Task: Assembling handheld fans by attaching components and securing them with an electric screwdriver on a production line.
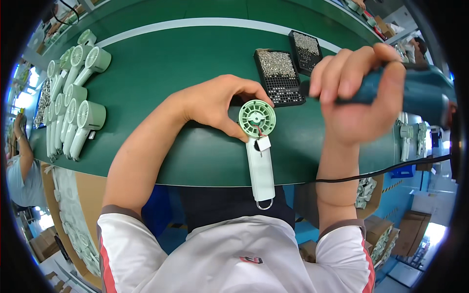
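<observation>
A small handheld fan (261,166) with a pale green round head and a white handle lies at the table's near edge, its ringed end over the edge. Red wires and a small white part show at its neck. My left hand (220,105) closes round the fan's head from the left, thumb and fingers on its rim. In my right hand (359,95) is a teal electric screwdriver (420,93), held sideways with its tip pointing left, over a black screw tray (299,96) of small metal screws. The hand is slightly blurred.
Several assembled fans (80,117) stand grouped on the left of the green table (161,63). A second screw tray (307,51) sits behind the first. A black cable (381,175) crosses at the right. Cardboard boxes with parts (73,219) flank me below the table.
</observation>
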Demonstrator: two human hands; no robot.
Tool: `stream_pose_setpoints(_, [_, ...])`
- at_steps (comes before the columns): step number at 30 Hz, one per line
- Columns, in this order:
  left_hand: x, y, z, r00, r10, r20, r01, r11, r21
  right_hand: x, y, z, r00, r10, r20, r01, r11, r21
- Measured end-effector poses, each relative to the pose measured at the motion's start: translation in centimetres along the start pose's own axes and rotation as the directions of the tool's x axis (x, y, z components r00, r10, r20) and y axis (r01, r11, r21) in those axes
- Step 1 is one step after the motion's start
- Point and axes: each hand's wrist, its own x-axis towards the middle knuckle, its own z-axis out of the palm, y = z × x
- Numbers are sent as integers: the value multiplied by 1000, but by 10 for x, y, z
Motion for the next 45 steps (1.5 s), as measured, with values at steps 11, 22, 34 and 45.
stream_pose_setpoints(11, [-3,0,2,999,3,-37,-1,999,44,-7,49,-52,963,38,-266,-117,950,-290])
stream_pose_setpoints(22, [-5,0,1,999,-32,-28,33,999,39,-9,60,-56,962,18,-272,-111,937,-332])
stream_pose_setpoints(34, [-4,0,0,999,-35,-19,36,999,36,-10,66,-58,979,23,-201,-97,926,-364])
stream_pose_setpoints(45, [-4,1,-1,999,-48,-16,49,998,41,-10,63,-48,972,48,-232,-140,906,-401])
